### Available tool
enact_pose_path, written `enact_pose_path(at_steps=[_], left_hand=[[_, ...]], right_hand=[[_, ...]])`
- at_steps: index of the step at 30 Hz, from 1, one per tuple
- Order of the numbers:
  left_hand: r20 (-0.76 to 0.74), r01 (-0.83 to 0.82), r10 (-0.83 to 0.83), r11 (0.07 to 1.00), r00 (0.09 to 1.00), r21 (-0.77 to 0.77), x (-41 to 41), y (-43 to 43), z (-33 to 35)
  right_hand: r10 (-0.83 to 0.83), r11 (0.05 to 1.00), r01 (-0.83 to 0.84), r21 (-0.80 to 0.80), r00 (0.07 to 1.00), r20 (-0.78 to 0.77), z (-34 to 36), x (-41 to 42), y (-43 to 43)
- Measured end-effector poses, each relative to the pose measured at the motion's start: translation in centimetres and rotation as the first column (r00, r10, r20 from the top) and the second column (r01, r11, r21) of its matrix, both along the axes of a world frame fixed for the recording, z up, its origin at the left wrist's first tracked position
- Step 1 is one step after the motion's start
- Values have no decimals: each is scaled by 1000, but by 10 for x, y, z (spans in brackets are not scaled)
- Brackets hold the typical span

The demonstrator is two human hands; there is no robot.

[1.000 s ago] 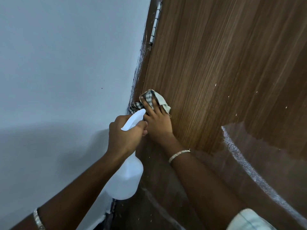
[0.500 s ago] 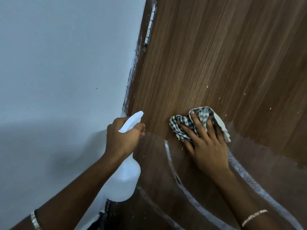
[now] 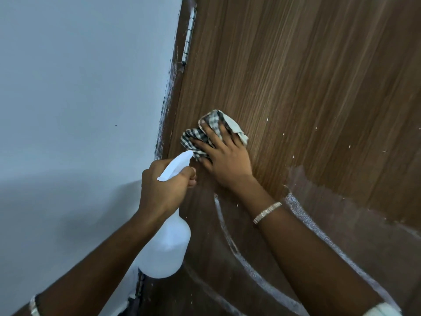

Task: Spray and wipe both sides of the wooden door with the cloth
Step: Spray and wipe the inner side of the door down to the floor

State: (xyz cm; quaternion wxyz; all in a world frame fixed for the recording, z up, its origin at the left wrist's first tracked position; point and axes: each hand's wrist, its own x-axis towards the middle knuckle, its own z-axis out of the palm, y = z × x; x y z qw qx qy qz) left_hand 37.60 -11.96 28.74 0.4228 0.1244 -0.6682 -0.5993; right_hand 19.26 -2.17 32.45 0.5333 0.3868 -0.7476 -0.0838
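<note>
The wooden door (image 3: 307, 76) fills the right of the view, its lower part darker and wet with foamy white streaks. My right hand (image 3: 224, 160) presses a checked cloth (image 3: 205, 131) flat against the door near its hinge edge, fingers spread over the fabric. My left hand (image 3: 165, 188) grips the neck and trigger of a white spray bottle (image 3: 167, 245), held just left of the right hand, nozzle pointing at the door.
A plain pale wall (image 3: 79, 99) takes up the left half. A metal hinge (image 3: 189, 39) runs along the door's edge at the top. White paint smears mark the door frame (image 3: 168, 103).
My right hand has swept the cloth back left and upward across the door toward the hinge edge, leaving a new curved foamy streak. The left hand with the bottle has barely moved.
</note>
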Motion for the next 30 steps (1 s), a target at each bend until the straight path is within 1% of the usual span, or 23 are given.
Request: enact_pose_path(at_steps=[4, 8, 10, 12, 13, 15, 18, 20, 22, 25, 28, 30], left_hand=[[-11, 51, -51, 998, 999, 46, -3, 1, -3], [-23, 95, -94, 994, 995, 55, -5, 6, -7], [-21, 109, -108, 993, 994, 50, -5, 9, -8], [-23, 123, -122, 991, 992, 45, -6, 12, -8], [-24, 128, -127, 991, 992, 40, -5, 13, -8], [-22, 128, -127, 991, 992, 33, -6, 17, -9], [-19, 121, -121, 993, 992, 5, -5, 22, -9], [-12, 116, -116, 993, 993, -12, -4, 25, -8], [-1, 112, -112, 994, 994, -15, -3, 29, -6], [-11, 116, -116, 993, 993, 8, -4, 32, -8], [-17, 153, -152, 988, 988, 27, -7, 34, -13], [1, 170, -170, 985, 985, 40, -8, 37, -19]], right_hand=[[-104, 986, 109, -123, 994, 43, -21, 27, 97], [-234, 945, 242, -220, 970, 61, -43, 57, 183], [-285, 911, 299, -285, 954, 91, -57, 64, 195], [-308, 874, 333, -353, 943, 126, -67, 63, 184], [-303, 872, 331, -361, 944, 133, -67, 60, 171], [-263, 912, 282, -297, 959, 103, -63, 50, 140], [-137, 973, 146, -177, 989, 62, -57, 32, 82], [-68, 991, 80, -106, 992, 109, -55, 24, 46], [-52, 998, 57, -28, 988, 144, -54, 18, 33], [-81, 997, 82, -2, 990, 116, -56, 21, 61], [-163, 985, 168, -40, 981, 104, -72, 38, 123], [-219, 972, 227, -53, 967, 127, -85, 51, 174]])
